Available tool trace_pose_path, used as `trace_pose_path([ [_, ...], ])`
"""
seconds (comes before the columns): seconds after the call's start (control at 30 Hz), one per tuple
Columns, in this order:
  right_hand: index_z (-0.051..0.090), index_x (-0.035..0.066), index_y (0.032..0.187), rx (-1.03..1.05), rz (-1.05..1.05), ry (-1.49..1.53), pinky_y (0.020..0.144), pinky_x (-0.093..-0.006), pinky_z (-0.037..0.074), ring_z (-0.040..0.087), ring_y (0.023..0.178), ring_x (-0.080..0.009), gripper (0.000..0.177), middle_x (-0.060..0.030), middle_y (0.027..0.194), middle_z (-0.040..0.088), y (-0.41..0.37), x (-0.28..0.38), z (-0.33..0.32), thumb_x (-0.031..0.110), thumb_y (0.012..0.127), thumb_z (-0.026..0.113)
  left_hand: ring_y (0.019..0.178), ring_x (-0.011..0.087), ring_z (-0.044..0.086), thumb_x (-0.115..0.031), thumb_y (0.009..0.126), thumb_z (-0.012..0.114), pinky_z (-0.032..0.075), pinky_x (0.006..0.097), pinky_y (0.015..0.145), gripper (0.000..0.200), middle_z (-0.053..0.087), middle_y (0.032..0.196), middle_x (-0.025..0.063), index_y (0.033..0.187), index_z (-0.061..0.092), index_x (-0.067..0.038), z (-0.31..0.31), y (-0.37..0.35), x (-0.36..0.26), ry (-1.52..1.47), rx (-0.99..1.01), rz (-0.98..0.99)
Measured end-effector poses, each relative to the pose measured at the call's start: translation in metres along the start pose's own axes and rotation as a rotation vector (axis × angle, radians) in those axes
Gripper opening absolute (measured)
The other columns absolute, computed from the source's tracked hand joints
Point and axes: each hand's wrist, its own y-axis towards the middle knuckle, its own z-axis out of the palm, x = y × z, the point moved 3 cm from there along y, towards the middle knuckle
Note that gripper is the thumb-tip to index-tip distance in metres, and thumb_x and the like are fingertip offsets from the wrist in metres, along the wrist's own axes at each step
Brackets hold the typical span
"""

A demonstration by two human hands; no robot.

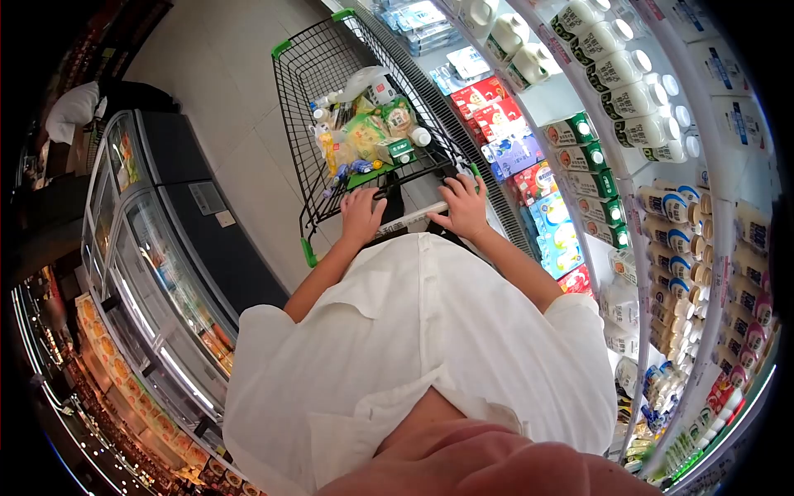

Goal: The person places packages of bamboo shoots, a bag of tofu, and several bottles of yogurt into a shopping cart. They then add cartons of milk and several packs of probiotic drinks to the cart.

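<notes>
Both of my hands rest on the handle (413, 217) of a black wire shopping cart (299, 99) with green corners. My left hand (361, 217) curls over the handle's left part, fingers bent around it. Toward the right end, my right hand (463, 207) grips the same bar, its thumb pointing inward. Inside the cart basket lie bagged goods: a yellow-green packet (364, 135), a green carton (401, 150), a white bottle (420, 136) and a whitish plastic bag (368, 83).
Refrigerated shelves (571, 78) with milk bottles (633, 99), green-white cartons (589, 183) and colourful boxes (504, 124) line the right, close to the cart. Glass-fronted freezers (169, 248) stand left. Tiled floor (211, 66) lies between. At upper left, something white (73, 112) shows beside the freezers.
</notes>
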Motion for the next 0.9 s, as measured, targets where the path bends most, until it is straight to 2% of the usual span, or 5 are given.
trace_pose_path([
  [0.2,0.077,0.012,0.12,0.039,-0.045,-0.04,0.127,-0.0667,0.027,0.05,0.145,-0.0356,0.075,-0.0105,0.138,0.067,0.03,-0.013,0.013,0.08,0.089,0.07,0.148,0.0399,0.05,-0.051,0.115,0.051,0.016,0.069,0.129,0.055,0.066,0.149,0.0179,0.148,0.065,-0.009,-0.002,0.016,-0.004,0.109,-0.104,-0.193],
  [0.5,0.082,0.013,0.121,0.227,0.015,-0.098,0.133,-0.0667,0.019,0.05,0.144,-0.035,0.083,-0.0091,0.126,0.069,0.126,-0.012,0.033,0.087,0.089,0.064,0.137,0.0396,0.06,-0.049,0.117,0.045,0.025,0.0652,0.124,0.051,0.072,0.142,0.0145,0.14,0.07,-0.011,-0.036,0.081,0.03,0.068,-0.174,-0.153],
  [0.7,0.082,0.017,0.133,0.412,0.046,-0.082,0.134,-0.0664,0.012,0.049,0.146,-0.0381,0.094,-0.0128,0.132,0.069,0.204,-0.009,0.052,0.095,0.087,0.056,0.129,0.0404,0.064,-0.048,0.118,0.042,0.03,0.0617,0.12,0.049,0.075,0.133,0.0145,0.133,0.072,-0.011,-0.066,0.133,0.072,0.077,-0.216,-0.13],
  [0.77,0.08,0.015,0.134,0.489,0.068,-0.087,0.136,-0.0663,0.011,0.047,0.153,-0.0397,0.094,-0.0129,0.143,0.068,0.231,-0.002,0.05,0.094,0.089,0.056,0.138,0.0408,0.059,-0.049,0.117,0.044,0.024,0.0643,0.124,0.052,0.072,0.143,0.0144,0.14,0.07,-0.01,-0.08,0.15,0.08,0.04,-0.137,-0.2],
  [0.9,0.078,0.015,0.139,0.521,0.068,-0.113,0.136,-0.0659,0.012,0.044,0.155,-0.0411,0.095,-0.0139,0.147,0.066,0.281,-0.001,0.062,0.094,0.089,0.056,0.138,0.0416,0.059,-0.05,0.117,0.044,0.025,0.0647,0.123,0.052,0.072,0.143,0.0145,0.139,0.07,-0.01,-0.099,0.187,0.103,0.052,-0.131,-0.204],
])
